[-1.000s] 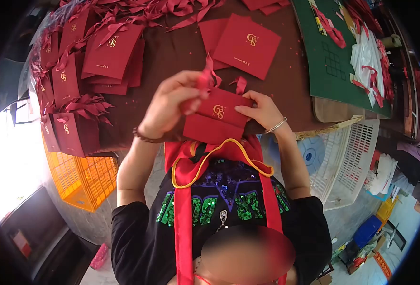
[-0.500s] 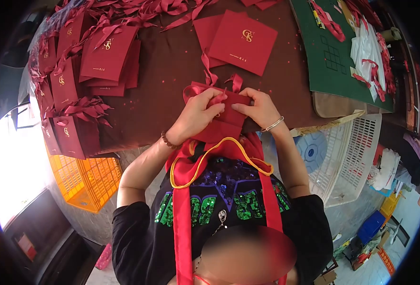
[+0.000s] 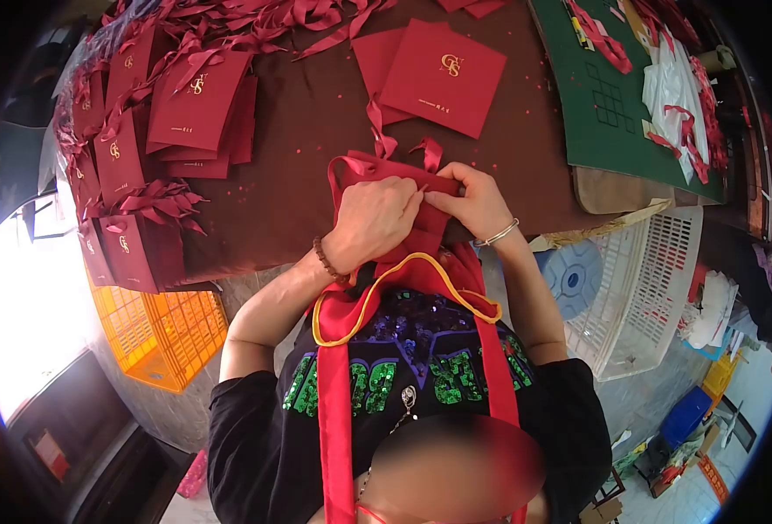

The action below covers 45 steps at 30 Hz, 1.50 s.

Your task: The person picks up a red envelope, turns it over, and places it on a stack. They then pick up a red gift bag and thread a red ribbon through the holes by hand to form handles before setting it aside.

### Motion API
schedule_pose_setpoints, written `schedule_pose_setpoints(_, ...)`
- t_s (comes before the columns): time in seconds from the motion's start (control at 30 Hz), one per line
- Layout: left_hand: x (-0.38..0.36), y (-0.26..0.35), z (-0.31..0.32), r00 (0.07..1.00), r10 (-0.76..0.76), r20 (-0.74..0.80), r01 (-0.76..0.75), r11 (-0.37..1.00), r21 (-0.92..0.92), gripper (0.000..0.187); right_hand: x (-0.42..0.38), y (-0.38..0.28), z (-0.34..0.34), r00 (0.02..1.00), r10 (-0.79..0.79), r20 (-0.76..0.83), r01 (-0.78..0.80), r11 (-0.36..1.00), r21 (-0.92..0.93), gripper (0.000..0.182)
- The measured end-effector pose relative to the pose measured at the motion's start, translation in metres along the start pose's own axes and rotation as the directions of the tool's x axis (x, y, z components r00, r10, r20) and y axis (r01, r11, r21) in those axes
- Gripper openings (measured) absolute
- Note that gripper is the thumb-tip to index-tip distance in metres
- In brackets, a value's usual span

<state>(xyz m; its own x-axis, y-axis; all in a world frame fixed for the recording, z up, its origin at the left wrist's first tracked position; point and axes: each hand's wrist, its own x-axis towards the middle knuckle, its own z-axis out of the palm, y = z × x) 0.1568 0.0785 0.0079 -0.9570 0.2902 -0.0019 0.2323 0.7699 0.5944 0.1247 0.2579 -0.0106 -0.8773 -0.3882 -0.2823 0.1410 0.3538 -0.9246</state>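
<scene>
A red paper bag (image 3: 427, 229) with ribbon handles lies at the table's front edge, close to my body. My left hand (image 3: 377, 214), with a beaded bracelet at the wrist, is closed over the bag's left part; its fingertips are bunched near the upper middle. My right hand (image 3: 469, 203), with a silver bangle, pinches the bag's upper right edge between thumb and fingers. The two hands nearly touch. A loop of red ribbon (image 3: 338, 168) rises left of my left hand, and another ribbon (image 3: 432, 155) stands above the bag.
Red bags with gold lettering (image 3: 443, 79) lie beyond my hands. More bags (image 3: 196, 105) and heaped ribbons cover the left. A green cutting mat (image 3: 591, 96) is at the right. Below the table stand an orange crate (image 3: 163, 336) and a white basket (image 3: 644, 288).
My left hand has rolled over, back upward, and shifted slightly right and down over the bag. The ribbon loop beside it has opened wider. My right hand has hardly moved.
</scene>
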Motion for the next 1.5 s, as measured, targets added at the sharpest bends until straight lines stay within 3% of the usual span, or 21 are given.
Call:
schedule_pose_setpoints(0.2,0.005,-0.001,-0.002,0.998,-0.018,0.059,0.019,1.0,-0.016,0.022,-0.003,-0.007,0.001,0.994,-0.104,-0.037,0.1,0.99,-0.096,0.023)
schedule_pose_setpoints(0.4,0.004,0.003,0.002,1.0,-0.006,-0.026,0.005,1.0,-0.019,0.02,-0.003,-0.006,0.0,0.991,-0.128,-0.027,0.122,0.98,-0.157,0.024)
schedule_pose_setpoints(0.47,0.003,0.005,0.005,0.995,0.034,-0.088,-0.031,0.999,0.034,0.017,-0.003,-0.005,0.001,0.992,-0.121,-0.024,0.115,0.978,-0.171,0.024)
schedule_pose_setpoints(0.5,0.004,0.005,0.007,0.995,0.033,-0.09,-0.03,0.999,0.036,0.017,-0.003,-0.002,0.002,0.981,-0.191,-0.034,0.181,0.964,-0.194,0.023)
schedule_pose_setpoints(0.57,0.004,0.006,0.011,0.971,0.157,-0.18,-0.132,0.981,0.145,0.015,-0.005,-0.003,0.004,0.965,-0.26,-0.039,0.246,0.945,-0.215,0.023)
schedule_pose_setpoints(0.63,0.003,0.005,0.01,0.978,0.154,-0.143,-0.129,0.977,0.173,0.015,-0.007,-0.01,0.001,0.987,-0.158,-0.032,0.148,0.969,-0.196,0.023)
schedule_pose_setpoints(0.8,0.001,0.006,-0.011,0.975,0.203,-0.086,-0.17,0.94,0.295,0.014,-0.011,-0.004,0.002,0.973,-0.229,-0.029,0.221,0.962,-0.162,0.02)
schedule_pose_setpoints(0.87,0.007,0.006,-0.021,0.905,0.326,-0.273,-0.272,0.937,0.218,0.016,-0.013,-0.006,0.002,0.971,-0.239,-0.02,0.234,0.963,-0.137,0.021)
schedule_pose_setpoints(0.9,0.008,0.003,-0.023,0.903,0.328,-0.276,-0.273,0.937,0.218,0.016,-0.012,-0.007,0.002,0.971,-0.238,-0.006,0.234,0.961,-0.147,0.021)
schedule_pose_setpoints(1.07,0.005,-0.007,-0.028,0.95,0.3,-0.086,-0.295,0.953,0.062,0.016,-0.01,-0.01,0.004,0.96,-0.282,0.007,0.279,0.945,-0.171,0.028)
schedule_pose_setpoints(1.13,0.004,-0.01,-0.032,0.955,0.294,-0.036,-0.293,0.956,0.03,0.014,-0.013,-0.02,0.002,0.991,-0.132,0.031,0.134,0.986,-0.095,0.03)
schedule_pose_setpoints(1.17,0.005,-0.016,-0.033,0.957,0.29,-0.009,-0.29,0.956,-0.034,0.012,-0.014,-0.02,0.003,0.99,-0.134,0.033,0.137,0.986,-0.096,0.03)
schedule_pose_setpoints(1.23,0.009,-0.015,-0.039,0.959,0.282,0.017,-0.279,0.955,-0.097,0.011,-0.015,-0.019,0.007,0.963,-0.27,-0.006,0.266,0.95,-0.161,0.025)
schedule_pose_setpoints(1.3,0.016,-0.009,-0.045,0.991,-0.033,0.133,0.096,0.86,-0.501,0.012,-0.014,-0.017,0.011,0.953,-0.304,-0.017,0.297,0.941,-0.162,0.025)
schedule_pose_setpoints(1.33,0.018,-0.013,-0.042,0.993,0.071,0.097,-0.021,0.895,-0.445,0.014,-0.014,-0.017,0.012,0.941,-0.336,-0.033,0.327,0.931,-0.164,0.026)
schedule_pose_setpoints(1.37,0.018,-0.014,-0.041,0.993,0.071,0.093,-0.023,0.896,-0.443,0.014,-0.014,-0.02,0.011,0.94,-0.34,-0.031,0.331,0.929,-0.166,0.026)
schedule_pose_setpoints(1.43,0.019,-0.012,-0.039,0.976,0.193,0.103,-0.157,0.947,-0.28,0.014,-0.018,-0.026,0.006,0.985,-0.172,0.028,0.174,0.982,-0.079,0.027)
schedule_pose_setpoints(1.5,0.018,-0.009,-0.035,0.971,0.229,0.066,-0.211,0.955,-0.209,0.012,-0.016,-0.015,0.006,0.974,-0.224,0.009,0.224,0.974,-0.042,0.027)
